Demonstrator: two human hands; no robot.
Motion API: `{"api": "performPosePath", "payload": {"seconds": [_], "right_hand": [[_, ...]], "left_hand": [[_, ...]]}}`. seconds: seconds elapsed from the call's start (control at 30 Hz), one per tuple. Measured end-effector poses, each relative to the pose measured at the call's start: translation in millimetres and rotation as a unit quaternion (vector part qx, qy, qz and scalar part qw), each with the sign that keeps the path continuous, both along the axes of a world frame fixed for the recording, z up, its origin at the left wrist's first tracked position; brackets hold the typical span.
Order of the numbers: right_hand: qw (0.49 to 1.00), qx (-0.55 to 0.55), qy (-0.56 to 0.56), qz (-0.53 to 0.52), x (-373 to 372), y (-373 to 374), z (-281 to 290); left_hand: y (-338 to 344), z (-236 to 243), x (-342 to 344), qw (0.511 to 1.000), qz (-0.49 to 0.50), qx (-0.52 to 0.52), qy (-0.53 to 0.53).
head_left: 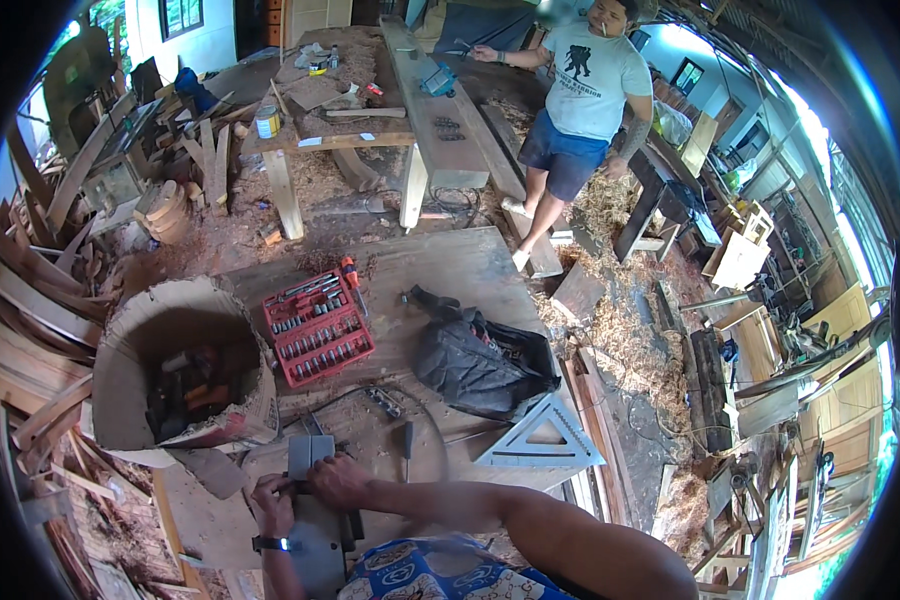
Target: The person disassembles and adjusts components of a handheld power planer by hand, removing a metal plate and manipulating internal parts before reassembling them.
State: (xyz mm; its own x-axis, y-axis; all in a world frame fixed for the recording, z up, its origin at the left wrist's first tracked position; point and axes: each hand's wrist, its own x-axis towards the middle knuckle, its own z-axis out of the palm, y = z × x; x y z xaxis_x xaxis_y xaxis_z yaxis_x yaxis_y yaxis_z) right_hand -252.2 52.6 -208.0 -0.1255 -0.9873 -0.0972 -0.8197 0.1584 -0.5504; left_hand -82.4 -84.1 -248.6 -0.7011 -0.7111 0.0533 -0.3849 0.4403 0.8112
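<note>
Apparently the work is midway: both hands are on a grey block (310, 455) at the lower left of centre, beside a grey plate (320, 548), and nothing there looks finished. The right hand (340, 482) bends its fingers at the block's near edge; the left hand (273, 503) comes close beside it. Whether either grasps anything, I cannot tell, nor whether block and plate are joined. What is left is unclear too; presumably more handling of the block.

Just right of the hands, a dark-handled tool (408, 440) lies on the bench (440, 260), with a cable (443, 430) curving past it. A red socket set (320, 335) lies open above, most slots seemingly filled. A black bag (480, 365) slumps at the centre, a metal square (540, 440) below it, and a torn carton (120, 345) holding tools stands at the left.

Beyond, shavings (610, 345) litter the floor, boards (35, 300) crowd the left rim, a second bench (340, 142) fills the upper centre, and a co-worker (585, 90) stands at the upper right.
</note>
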Motion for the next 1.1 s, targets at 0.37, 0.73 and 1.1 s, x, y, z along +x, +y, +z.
{"api": "performPosePath", "payload": {"seconds": [0.37,0.73,1.1], "right_hand": [[0.993,0.091,0.049,0.054,-7,-17,6],[0.993,0.026,0.087,0.074,-5,-22,-25],[0.996,0.004,0.064,0.059,2,-29,-25]], "left_hand": [[0,0,-3,0.996,0.031,0.025,-0.080],[-2,-2,-7,0.998,0.028,0.053,-0.007],[-14,-7,6,0.998,-0.038,-0.031,-0.045]]}}
